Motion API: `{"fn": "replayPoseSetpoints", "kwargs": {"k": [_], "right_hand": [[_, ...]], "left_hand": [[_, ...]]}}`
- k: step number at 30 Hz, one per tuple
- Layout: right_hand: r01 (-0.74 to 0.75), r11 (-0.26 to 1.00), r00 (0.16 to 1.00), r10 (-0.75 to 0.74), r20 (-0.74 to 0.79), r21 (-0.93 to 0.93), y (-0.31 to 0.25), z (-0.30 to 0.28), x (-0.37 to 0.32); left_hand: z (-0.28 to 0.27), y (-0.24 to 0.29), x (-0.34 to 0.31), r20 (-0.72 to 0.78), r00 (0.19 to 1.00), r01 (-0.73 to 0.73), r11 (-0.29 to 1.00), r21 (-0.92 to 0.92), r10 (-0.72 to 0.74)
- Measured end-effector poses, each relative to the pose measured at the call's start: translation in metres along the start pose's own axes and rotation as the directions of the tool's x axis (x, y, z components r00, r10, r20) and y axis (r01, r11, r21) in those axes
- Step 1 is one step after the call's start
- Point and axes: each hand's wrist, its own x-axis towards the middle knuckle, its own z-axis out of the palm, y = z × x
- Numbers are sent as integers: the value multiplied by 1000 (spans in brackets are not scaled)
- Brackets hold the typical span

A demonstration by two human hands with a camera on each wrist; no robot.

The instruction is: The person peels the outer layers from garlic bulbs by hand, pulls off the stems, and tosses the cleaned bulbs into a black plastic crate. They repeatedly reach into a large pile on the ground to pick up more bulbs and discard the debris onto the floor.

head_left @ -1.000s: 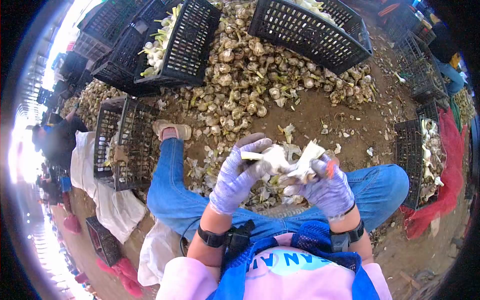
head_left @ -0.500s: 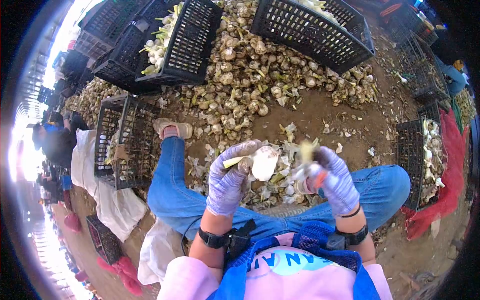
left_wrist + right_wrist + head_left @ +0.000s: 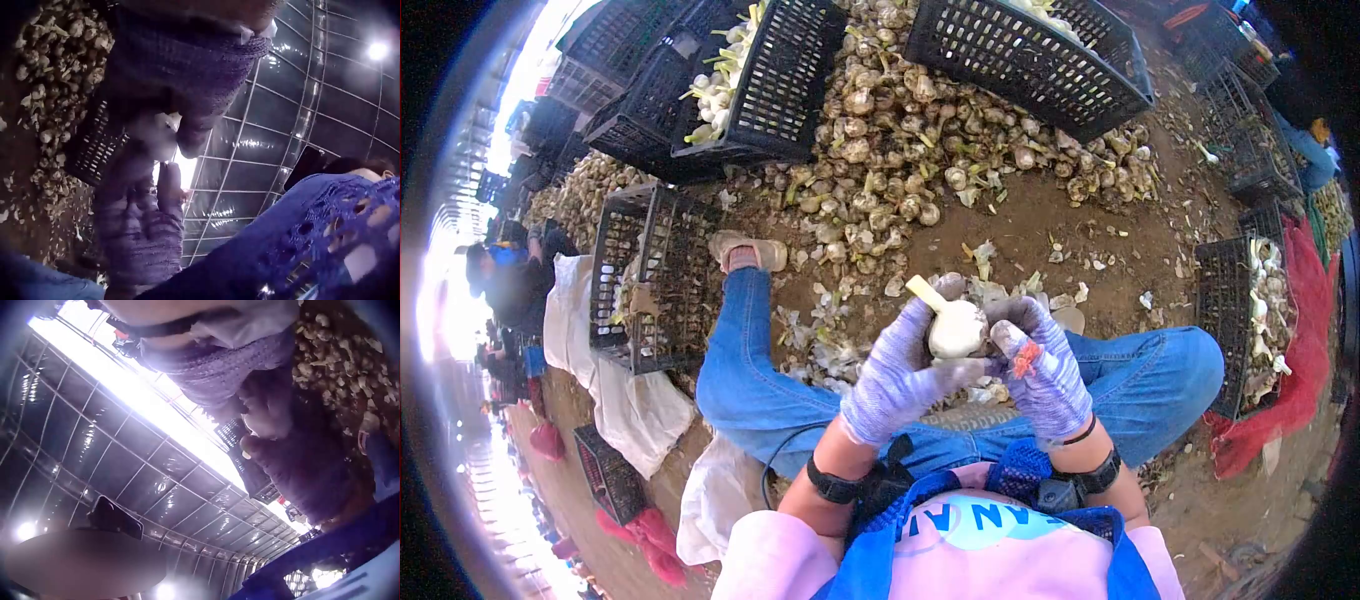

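A white garlic bulb with a short pale stem pointing up and left is held between both hands above the lap. My gloved left hand grips it from the left, its thumb lying along the near side. My gloved right hand, with an orange band on one finger, has its curled fingers and thumb at the bulb's right side. In the left wrist view, the bulb shows blurred between the two gloves. Seen from the right wrist, the bulb is partly covered by the fingers.
Unpeeled garlic bulbs lie heaped in front. Black crates stand by the heap, some holding white garlic. Another crate sits at the left. Loose skins litter the ground between the legs. A red net hangs at the right.
My right hand moved away from the bulb with blurred, pale scraps, then came back beside it. My left hand shifted right and turned the bulb so its stem points upward.
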Motion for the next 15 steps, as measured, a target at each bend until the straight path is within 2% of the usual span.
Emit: {"fn": "replayPoseSetpoints", "kwargs": {"k": [1,3,4,5,6,7,9,11,12,13,15], "right_hand": [[-34,999,999,34,-26,0,2,-2,1],[-57,998,998,56,-33,-19,0,-4,0],[28,994,1000,-29,-9,-107,2,-9,0],[113,975,994,-111,23,-191,1,-11,1],[248,938,966,-257,-6,-240,-1,-3,2],[249,938,966,-257,-6,-241,-2,-3,3],[170,965,985,-170,16,-202,-4,-4,4],[156,960,988,-155,24,-233,-6,-1,5],[202,935,978,-207,13,-291,-7,1,5],[244,905,966,-258,5,-349,-8,3,4],[185,943,980,-199,-23,-277,-9,2,3]], "left_hand": [[-4,-5,1,0,1000,0,1000,0,0],[-12,-17,3,21,977,-204,901,383,213],[-14,-20,4,28,964,-250,861,443,266],[-11,-17,2,26,964,-249,862,442,265],[-6,-11,0,-11,972,-196,840,507,234],[-4,-8,-1,-49,977,-142,811,568,205],[-3,-10,0,-34,967,-181,782,596,251],[-2,-3,-1,158,906,-321,394,861,393],[-1,-1,0,209,890,-355,331,874,404],[-1,-1,-1,208,891,-354,331,875,404],[-1,-1,-3,236,877,-381,305,873,419]]}}
